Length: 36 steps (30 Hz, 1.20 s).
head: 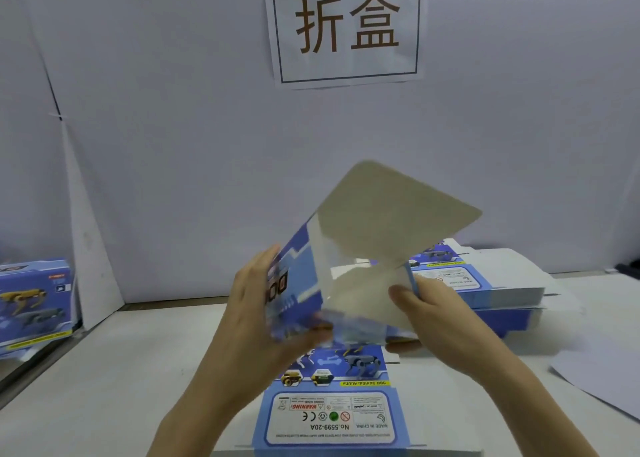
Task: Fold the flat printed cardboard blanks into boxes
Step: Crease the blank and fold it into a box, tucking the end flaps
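We see a half-folded box [298, 283] held up in the air above the worktop [104, 387], tilted, its open mouth turned towards us so the pale inside shows. The left hand [256, 304] lies along the blue printed side with the forearm rising from below; its fingers curl round the lower edge, so its grip is closed on the box, though blur hides the fingertips. The right hand [429, 304] comes in from the other side, thumb pressed on the inner face and fingers wrapped behind and under, its grip pinching that wall. A grey rounded flap [394, 211] stands up from the far rim, unfolded. Directly below the hands a flat printed blank [329, 411] lies on the worktop, its label upside down to us. A stack of blanks [505, 287] sits behind the right hand, a finished box [34, 301] stands at the far left, and a paper sign [346, 27] hangs on the wall.
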Motion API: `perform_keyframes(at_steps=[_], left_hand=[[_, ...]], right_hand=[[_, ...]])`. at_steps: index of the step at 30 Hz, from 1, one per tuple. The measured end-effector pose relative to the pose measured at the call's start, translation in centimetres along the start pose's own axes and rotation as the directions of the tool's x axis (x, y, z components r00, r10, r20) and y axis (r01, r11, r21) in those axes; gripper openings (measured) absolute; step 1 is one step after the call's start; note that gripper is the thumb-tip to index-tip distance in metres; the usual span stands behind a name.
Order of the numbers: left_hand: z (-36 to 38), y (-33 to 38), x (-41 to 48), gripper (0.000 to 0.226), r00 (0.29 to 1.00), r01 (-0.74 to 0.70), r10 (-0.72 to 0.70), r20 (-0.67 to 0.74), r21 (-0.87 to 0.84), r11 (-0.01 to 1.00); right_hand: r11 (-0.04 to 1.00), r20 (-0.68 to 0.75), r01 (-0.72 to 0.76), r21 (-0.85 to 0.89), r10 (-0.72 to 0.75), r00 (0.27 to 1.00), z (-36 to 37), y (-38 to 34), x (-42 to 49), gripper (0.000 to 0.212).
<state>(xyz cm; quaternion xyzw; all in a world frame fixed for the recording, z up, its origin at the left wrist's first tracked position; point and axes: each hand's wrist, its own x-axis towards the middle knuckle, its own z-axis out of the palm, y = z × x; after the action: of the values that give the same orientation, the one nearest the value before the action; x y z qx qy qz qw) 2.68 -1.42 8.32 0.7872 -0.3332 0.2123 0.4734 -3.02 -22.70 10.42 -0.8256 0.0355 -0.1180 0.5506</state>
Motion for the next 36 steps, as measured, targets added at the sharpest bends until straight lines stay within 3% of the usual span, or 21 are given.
perform_keyframes(at_steps=[3,7,12,16,18,20,23,25,28,33,36], left_hand=[[0.4,0.6,-0.3,0.102,0.981,0.168,-0.143,0.129,-0.21,0.963],[-0.8,0.4,-0.5,0.112,0.923,0.288,-0.12,0.366,-0.45,0.845],[0.3,0.0,1.3,0.139,0.935,0.3,-0.151,0.321,-0.49,0.818],[0.4,0.8,0.2,0.099,0.943,0.308,-0.18,0.281,-0.526,0.793],[0.3,1.2,-0.3,0.091,0.943,0.318,-0.215,0.253,-0.504,0.803],[0.7,1.5,-0.3,0.064,0.955,0.295,-0.244,0.168,-0.447,0.845],[0.9,1.6,-0.6,0.017,0.961,0.23,-0.251,-0.117,-0.167,0.959],[0.6,1.6,-0.7,0.017,0.944,0.229,-0.217,-0.25,0.022,0.973],[0.6,2.0,-0.6,0.027,0.934,0.216,-0.159,-0.319,0.153,0.964],[0.5,1.3,-0.6,0.025,0.955,0.164,-0.077,-0.288,0.291,0.943],[0.2,2.1,-0.6,0.021,0.967,0.115,-0.053,-0.251,0.238,0.965]], right_hand=[[0.997,-0.222,-0.014,-0.07,-0.002,0.975,0.4,0.0,0.4,0.03],[0.982,-0.316,-0.067,-0.178,0.007,0.949,0.2,0.3,0.6,0.032],[0.964,-0.323,0.005,-0.264,-0.093,0.942,0.4,-0.3,0.0,0.036],[0.932,-0.283,0.045,-0.36,-0.155,0.947,0.8,-0.3,-0.1,0.037],[0.924,-0.278,0.075,-0.374,-0.189,0.942,1.0,-0.4,-0.2,0.039],[0.911,-0.242,0.126,-0.393,-0.235,0.941,1.5,-0.7,-0.6,0.04],[0.867,-0.114,0.209,-0.452,-0.289,0.951,2.8,-0.9,-1.1,0.038],[0.835,-0.052,0.208,-0.51,-0.271,0.961,3.4,-0.9,-1.1,0.036],[0.808,-0.093,0.161,-0.567,-0.257,0.962,3.3,-1.2,-1.1,0.037],[0.861,-0.14,0.116,-0.496,-0.211,0.967,2.8,-1.4,-1.2,0.039],[0.904,-0.147,0.124,-0.41,-0.2,0.969,2.5,-1.3,-1.3,0.031]])
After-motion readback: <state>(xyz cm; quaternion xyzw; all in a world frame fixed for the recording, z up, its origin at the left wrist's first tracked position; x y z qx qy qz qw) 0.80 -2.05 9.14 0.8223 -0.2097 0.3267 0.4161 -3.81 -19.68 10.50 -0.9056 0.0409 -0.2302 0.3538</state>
